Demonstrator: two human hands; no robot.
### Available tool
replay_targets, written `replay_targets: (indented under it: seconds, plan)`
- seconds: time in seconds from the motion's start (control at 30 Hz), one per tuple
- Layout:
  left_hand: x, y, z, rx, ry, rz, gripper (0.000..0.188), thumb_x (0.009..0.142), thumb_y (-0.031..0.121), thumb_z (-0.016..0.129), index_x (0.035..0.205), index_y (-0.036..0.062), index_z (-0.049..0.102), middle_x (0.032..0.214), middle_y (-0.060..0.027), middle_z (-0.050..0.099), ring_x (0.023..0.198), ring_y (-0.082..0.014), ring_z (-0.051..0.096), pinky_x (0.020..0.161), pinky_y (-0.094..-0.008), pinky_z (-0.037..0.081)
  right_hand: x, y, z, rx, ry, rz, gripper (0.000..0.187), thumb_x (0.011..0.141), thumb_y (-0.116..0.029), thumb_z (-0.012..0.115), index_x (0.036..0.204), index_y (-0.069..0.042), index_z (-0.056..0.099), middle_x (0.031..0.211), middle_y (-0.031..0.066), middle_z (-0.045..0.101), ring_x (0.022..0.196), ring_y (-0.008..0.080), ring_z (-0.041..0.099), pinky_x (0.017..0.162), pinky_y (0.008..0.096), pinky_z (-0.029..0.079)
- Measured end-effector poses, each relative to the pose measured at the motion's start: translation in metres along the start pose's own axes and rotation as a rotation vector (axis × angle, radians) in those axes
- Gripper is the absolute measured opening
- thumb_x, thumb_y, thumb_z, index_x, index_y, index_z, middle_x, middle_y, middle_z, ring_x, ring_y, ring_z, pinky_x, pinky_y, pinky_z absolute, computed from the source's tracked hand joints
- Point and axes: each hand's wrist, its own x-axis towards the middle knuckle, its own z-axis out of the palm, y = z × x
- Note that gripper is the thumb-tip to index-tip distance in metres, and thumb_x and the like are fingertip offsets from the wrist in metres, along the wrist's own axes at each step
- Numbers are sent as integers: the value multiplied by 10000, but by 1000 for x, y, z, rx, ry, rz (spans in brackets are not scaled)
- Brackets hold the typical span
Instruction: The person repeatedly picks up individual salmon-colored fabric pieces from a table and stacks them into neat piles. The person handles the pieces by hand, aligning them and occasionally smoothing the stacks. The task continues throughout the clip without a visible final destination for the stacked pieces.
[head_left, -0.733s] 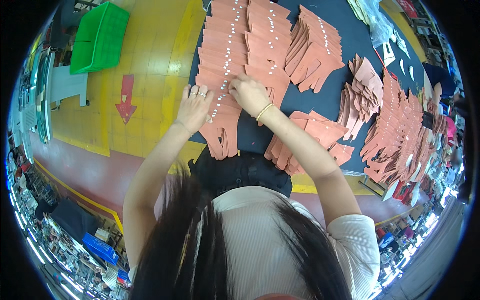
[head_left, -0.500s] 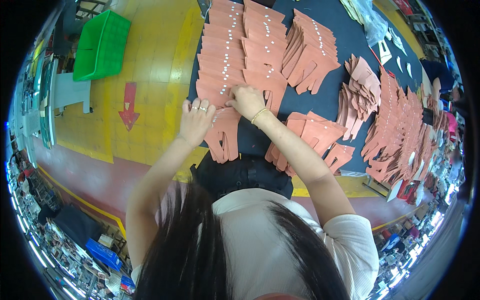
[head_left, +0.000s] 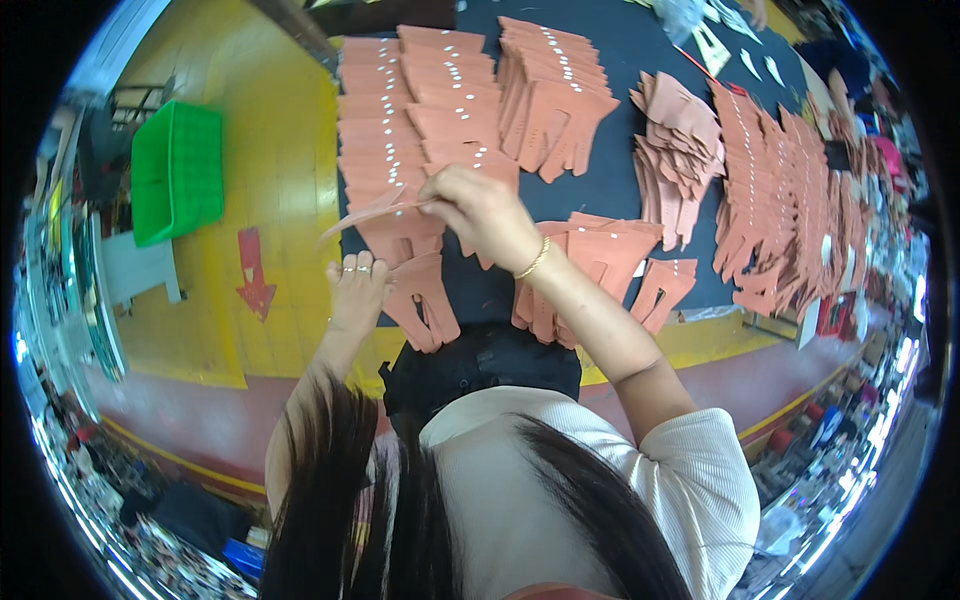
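Observation:
My right hand (head_left: 485,215) pinches the edge of a thin salmon-coloured cut piece (head_left: 372,213), seen almost edge-on and raised above the stacks. It looks like leather or a similar sheet. My left hand (head_left: 357,290), with rings on it, has its fingers curled at the table's left edge; what they hold, if anything, is hidden. Right beside it lies a small stack of salmon pieces with long slots (head_left: 425,305). Under the raised piece, a long overlapping row of pieces with white tags (head_left: 375,120) runs away from me. A second tagged row (head_left: 450,95) lies beside it.
More salmon piles cover the dark table (head_left: 610,140): a slotted stack (head_left: 560,115), a nearer stack (head_left: 590,260), a curled bundle (head_left: 680,120) and long rows (head_left: 760,190) at the right. A green crate (head_left: 180,175) stands left of the table, beyond the yellow floor (head_left: 290,160).
My right hand has lifted a salmon piece from the row and swung it leftward. My left hand has moved down and left, away from the row. The whole view has shifted.

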Motion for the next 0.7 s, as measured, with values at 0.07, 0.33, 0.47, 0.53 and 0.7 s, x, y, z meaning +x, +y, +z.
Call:
replay_targets:
  seconds: [0.07,0.33,0.47,0.53,0.7]
  plan:
    - [11,-3,2,-5,-91,-30,492,664,346,828,1007,150,533,1004,-47,506,992,-242,496,898,-469,344,3,13,-41,19,27,12,104,853,-92,696,949,-57,679,912,113,647,871,306,645,771,376,532]
    - [30,-11,1,52,-211,-29,627,621,366,867,1095,125,534,1110,-80,515,1100,-268,486,998,-511,326,-1,147,-138,-98,190,620,202,889,-199,734,1012,-38,723,842,37,703,756,106,629,704,264,514]
    - [32,-8,-4,53,-219,-35,639,614,361,868,1105,121,538,1119,-82,522,1104,-273,492,1000,-512,326,-3,192,-145,-167,282,617,256,860,-233,755,1030,-42,727,856,85,712,753,159,654,710,302,524]
    - [33,-7,-5,47,-219,-36,649,611,362,867,1118,120,542,1127,-85,526,1103,-275,496,999,-511,327,-4,201,-148,-195,302,680,264,843,-230,754,1038,-54,731,925,156,728,814,256,695,764,356,541]
    - [35,-7,-2,30,-209,-50,683,588,366,869,1140,115,556,1153,-92,531,1103,-278,499,998,-505,328,-3,202,-153,-266,353,671,288,805,-237,770,1030,-59,737,909,174,724,843,292,701,771,362,545]
